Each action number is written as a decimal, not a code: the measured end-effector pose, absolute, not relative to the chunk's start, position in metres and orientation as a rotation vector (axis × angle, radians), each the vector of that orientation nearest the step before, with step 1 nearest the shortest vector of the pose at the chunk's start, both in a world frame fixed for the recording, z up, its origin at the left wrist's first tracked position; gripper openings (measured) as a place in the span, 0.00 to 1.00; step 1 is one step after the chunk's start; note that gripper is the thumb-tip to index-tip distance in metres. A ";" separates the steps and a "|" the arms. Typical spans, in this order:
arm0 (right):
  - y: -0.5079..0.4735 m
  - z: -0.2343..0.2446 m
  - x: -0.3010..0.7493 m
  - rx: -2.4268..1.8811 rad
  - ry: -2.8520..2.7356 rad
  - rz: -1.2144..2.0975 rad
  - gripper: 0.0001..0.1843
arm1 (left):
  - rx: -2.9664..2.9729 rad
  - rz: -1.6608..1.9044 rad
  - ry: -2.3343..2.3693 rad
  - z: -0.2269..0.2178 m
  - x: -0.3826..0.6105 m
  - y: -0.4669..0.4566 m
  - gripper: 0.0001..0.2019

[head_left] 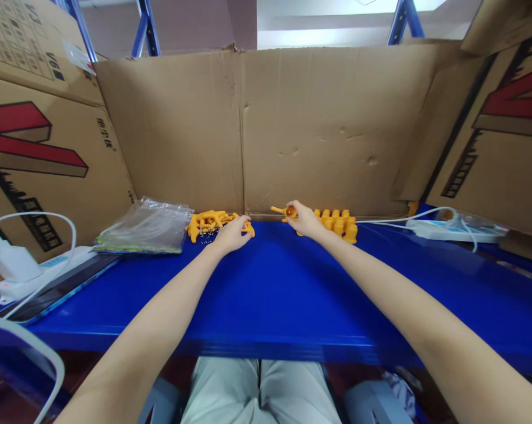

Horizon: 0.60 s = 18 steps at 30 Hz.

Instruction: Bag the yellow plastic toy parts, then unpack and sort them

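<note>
My left hand (234, 235) is at the right end of a loose pile of orange plastic parts (204, 222). Its thumb and fingers curl around a small orange plastic part (249, 228), most of which they hide. Small dark and shiny bits, too small to name, lie at the front of the pile. My right hand (305, 220) pinches an orange plastic piece with a stick-like end (278, 209) pointing left and a round amber part by the fingertips. Behind and beside that wrist, several orange cup-shaped pieces (339, 222) stand in close rows.
Clear plastic bags (146, 224) lie left on the blue table (266, 294). A dark flat device (62, 288), a white charger (13, 262) and cables are farther left. Another power strip (458, 231) lies right. Cardboard walls (327, 129) enclose the back and sides.
</note>
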State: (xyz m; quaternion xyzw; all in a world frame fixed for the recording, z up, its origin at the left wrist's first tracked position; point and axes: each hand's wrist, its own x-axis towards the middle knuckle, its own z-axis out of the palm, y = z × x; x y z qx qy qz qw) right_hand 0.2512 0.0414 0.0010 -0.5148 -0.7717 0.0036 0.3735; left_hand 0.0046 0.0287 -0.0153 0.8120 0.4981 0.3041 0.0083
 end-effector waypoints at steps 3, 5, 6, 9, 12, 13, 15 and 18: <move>0.042 -0.012 0.256 -1.368 -2.324 -0.276 0.20 | 2.570 0.968 1.545 -0.017 0.003 0.031 0.18; 0.040 -0.017 0.258 -1.442 -2.490 -0.418 0.23 | 2.597 0.971 1.541 -0.017 0.002 0.033 0.17; 0.039 -0.018 0.259 -1.485 -2.535 -0.477 0.24 | 2.607 0.967 1.541 -0.018 0.002 0.034 0.17; 0.036 -0.016 0.257 -1.609 -2.549 -0.576 0.23 | 2.618 0.930 1.535 -0.018 0.002 0.035 0.16; 0.035 -0.009 0.253 -1.704 -2.557 -0.589 0.23 | 2.617 0.908 1.500 -0.018 0.002 0.035 0.16; 0.035 -0.006 0.252 -1.726 -2.571 -0.592 0.23 | 2.618 0.907 1.488 -0.017 0.002 0.034 0.16; 0.037 -0.003 0.249 -1.760 -2.602 -0.605 0.24 | 2.621 0.908 1.483 -0.016 0.003 0.033 0.15; 0.040 -0.001 0.246 -1.781 -2.631 -0.610 0.24 | 2.630 0.897 1.495 -0.015 0.004 0.031 0.14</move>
